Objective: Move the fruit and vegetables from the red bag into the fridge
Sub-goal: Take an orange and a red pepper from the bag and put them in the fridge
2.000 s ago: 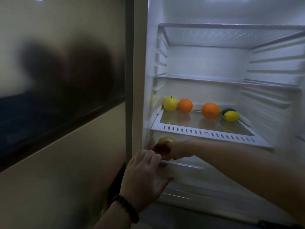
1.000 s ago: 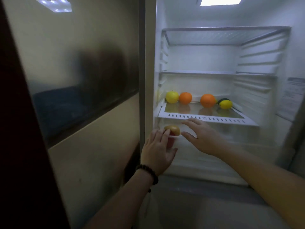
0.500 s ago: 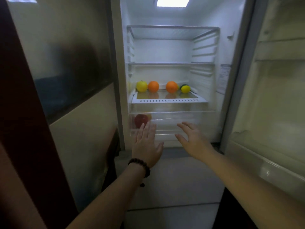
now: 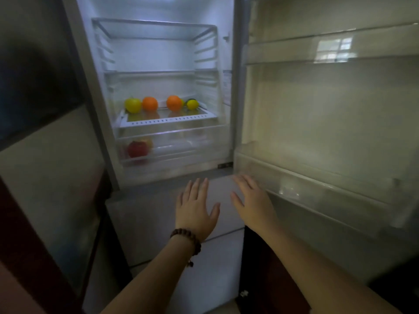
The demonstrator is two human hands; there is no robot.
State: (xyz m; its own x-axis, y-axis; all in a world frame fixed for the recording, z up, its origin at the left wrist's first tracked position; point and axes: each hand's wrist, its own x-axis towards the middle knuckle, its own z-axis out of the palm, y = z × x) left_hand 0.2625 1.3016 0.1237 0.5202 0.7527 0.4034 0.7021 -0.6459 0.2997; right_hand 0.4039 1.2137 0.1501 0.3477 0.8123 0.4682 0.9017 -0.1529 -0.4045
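A: Both hands are bare. The left hand point(image 4: 196, 210) and the right hand point(image 4: 253, 203) hang in front of the open fridge point(image 4: 158, 53), fingers spread apart, holding nothing.

B: And the food?

A: A yellow apple point(image 4: 133, 105), 2 oranges point(image 4: 149, 103) and a lemon point(image 4: 192, 104) sit along the back edge of the glass shelf point(image 4: 167, 120). A red apple point(image 4: 137, 149) lies in the left corner of the clear drawer point(image 4: 176, 143) below.

B: The risk?

A: I can't see the red bag, so anything left in it may get missed. Swinging the door point(image 4: 328, 121) shut hard could roll that round fruit off the shelf.
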